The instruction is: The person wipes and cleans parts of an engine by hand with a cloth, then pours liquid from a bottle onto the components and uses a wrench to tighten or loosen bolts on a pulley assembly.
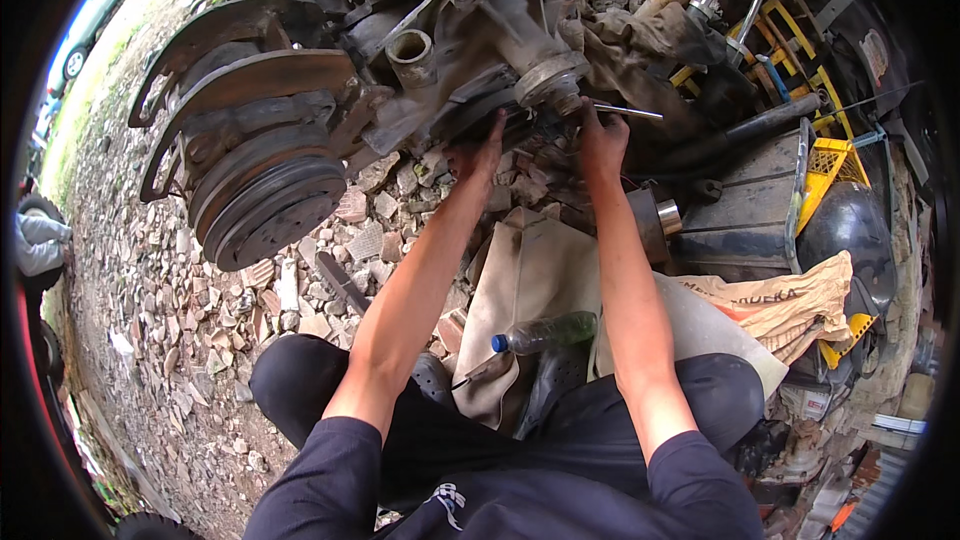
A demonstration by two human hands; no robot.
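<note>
A large, dirty, greasy metal assembly [410,0] fills the upper middle, with rusty brake discs and drum [265,195] at its left. My left hand [477,155] reaches under a dark round part [465,100], thumb against it, its curled fingers partly hidden. My right hand [600,145] is raised at a round hub [550,75], fingers closed on a thin silver rod [635,112] that sticks out to the right. A grey sheet [515,260] lies under my forearms, with a blue-capped plastic bottle [545,335] on it.
Broken rubble [180,310] covers the ground at left. At right are a yellow plastic crate [832,180], a dark container [740,240], a steel pipe [770,120] and a torn paper sack [805,310]. A person's leg [40,240] and a green car [95,15] show at the far left.
</note>
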